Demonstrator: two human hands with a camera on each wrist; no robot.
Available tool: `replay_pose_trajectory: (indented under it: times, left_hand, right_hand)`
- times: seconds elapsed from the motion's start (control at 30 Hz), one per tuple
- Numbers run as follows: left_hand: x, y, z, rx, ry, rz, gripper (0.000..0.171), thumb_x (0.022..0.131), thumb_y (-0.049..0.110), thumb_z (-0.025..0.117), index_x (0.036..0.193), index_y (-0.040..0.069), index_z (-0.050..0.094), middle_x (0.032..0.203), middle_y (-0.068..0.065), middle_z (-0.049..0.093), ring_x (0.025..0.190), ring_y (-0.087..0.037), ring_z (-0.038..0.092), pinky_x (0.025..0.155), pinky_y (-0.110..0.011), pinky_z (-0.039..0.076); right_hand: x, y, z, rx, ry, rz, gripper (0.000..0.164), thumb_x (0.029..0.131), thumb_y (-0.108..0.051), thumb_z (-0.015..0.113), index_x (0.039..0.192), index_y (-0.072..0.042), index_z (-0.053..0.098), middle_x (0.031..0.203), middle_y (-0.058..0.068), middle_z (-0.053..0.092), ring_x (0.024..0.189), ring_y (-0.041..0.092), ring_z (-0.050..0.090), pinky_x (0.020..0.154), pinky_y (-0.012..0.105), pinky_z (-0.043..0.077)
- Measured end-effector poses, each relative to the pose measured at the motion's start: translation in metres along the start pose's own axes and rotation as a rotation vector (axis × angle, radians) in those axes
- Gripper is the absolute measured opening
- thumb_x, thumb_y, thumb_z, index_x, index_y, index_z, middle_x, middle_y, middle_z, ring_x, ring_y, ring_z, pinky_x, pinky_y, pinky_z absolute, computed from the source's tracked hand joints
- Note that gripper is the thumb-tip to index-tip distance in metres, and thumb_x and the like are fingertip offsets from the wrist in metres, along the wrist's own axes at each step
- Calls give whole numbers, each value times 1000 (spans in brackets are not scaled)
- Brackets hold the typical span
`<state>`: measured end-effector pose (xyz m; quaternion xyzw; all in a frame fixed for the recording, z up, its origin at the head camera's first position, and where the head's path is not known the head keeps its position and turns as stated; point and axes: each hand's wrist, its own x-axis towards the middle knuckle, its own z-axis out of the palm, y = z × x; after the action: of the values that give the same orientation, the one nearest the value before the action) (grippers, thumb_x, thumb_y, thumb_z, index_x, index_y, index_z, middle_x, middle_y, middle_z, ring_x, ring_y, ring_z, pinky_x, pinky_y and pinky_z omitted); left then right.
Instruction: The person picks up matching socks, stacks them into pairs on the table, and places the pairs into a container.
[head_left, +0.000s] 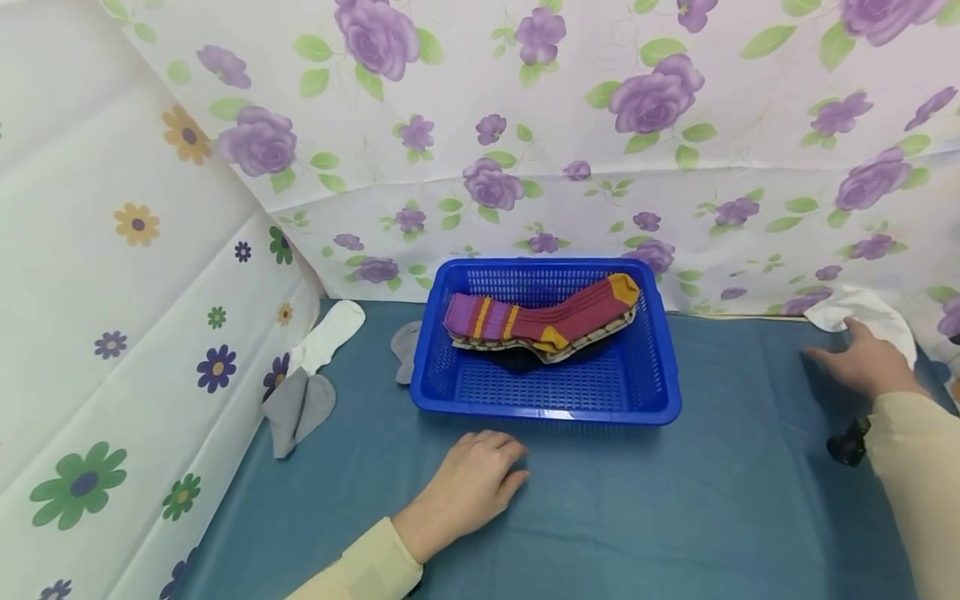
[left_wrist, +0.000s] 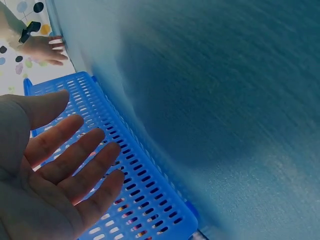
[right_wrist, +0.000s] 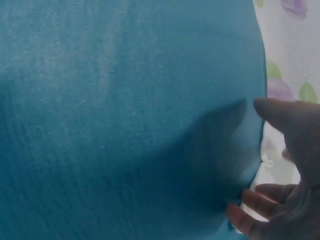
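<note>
Fingers [left_wrist: 95, 167] are parted on both: right hand [head_left: 870, 360] outstretched at white cloth [head_left: 862, 304], left hand [head_left: 472, 483] near blue basket [head_left: 547, 414].

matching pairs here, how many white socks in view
2: one white sock left of the blue basket, another white sock far right by the right hand. Others may be hidden inside the basket.

Socks [head_left: 564, 317] sit in the basket [head_left: 540, 414], more socks [head_left: 333, 332] left of it, the left hand [head_left: 471, 482] in front (quite near), a cloth [head_left: 872, 310] far right.
</note>
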<state>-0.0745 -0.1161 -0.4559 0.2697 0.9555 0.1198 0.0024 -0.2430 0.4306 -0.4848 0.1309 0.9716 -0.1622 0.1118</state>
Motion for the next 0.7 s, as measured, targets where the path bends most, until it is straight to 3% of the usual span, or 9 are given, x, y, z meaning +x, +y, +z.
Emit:
replay_pose_trajectory:
  times: [0.13, 0.27, 0.37, 0.47, 0.7]
  left_hand:
    - [1, -1, -1, -5, -1, -2, 24, 89, 37, 61, 106, 20, 67, 102, 7, 66, 98, -10, 60, 84, -37, 49]
    - [3, -1, -1, -1, 0, 5, 24, 89, 37, 62, 105, 19, 68, 101, 7, 67, 97, -10, 60, 84, -36, 49]
    - [3, 0, -1, -3, 3, 10, 24, 89, 36, 62, 105, 19, 68, 100, 7, 67, 96, -10, 61, 84, -36, 49]
    - [3, 0, -1, -10, 4, 10, 24, 89, 36, 62, 105, 19, 68, 100, 7, 67, 96, -10, 61, 84, -36, 49]
    - [4, 1, -2, -18, -2, 2, 24, 89, 36, 63, 105, 19, 68, 100, 7, 67, 96, -10, 61, 84, -36, 49]
  right_hand:
    - [-1, 3, -1, -30, 20, 46, 106, 86, -58, 49, 139, 21, 1, 122, 52, 27, 107, 63, 33, 90, 67, 34]
    - [-4, 6, -3, -155, -3, 83, 91, 89, -52, 46, 120, 33, 33, 113, 50, 39, 103, 61, 40, 86, 62, 39]
    - [-6, 10, -3, -229, -25, 131, 79, 92, -45, 42, 104, 33, 47, 109, 49, 43, 107, 63, 35, 90, 62, 33]
    - [-5, 14, -2, -204, -12, 201, 72, 93, -39, 40, 106, 32, 45, 111, 53, 35, 112, 68, 23, 92, 66, 26]
    - [-11, 14, -6, -192, 107, 132, 52, 85, -26, 48, 89, 26, 51, 88, 42, 53, 83, 56, 49, 69, 59, 41]
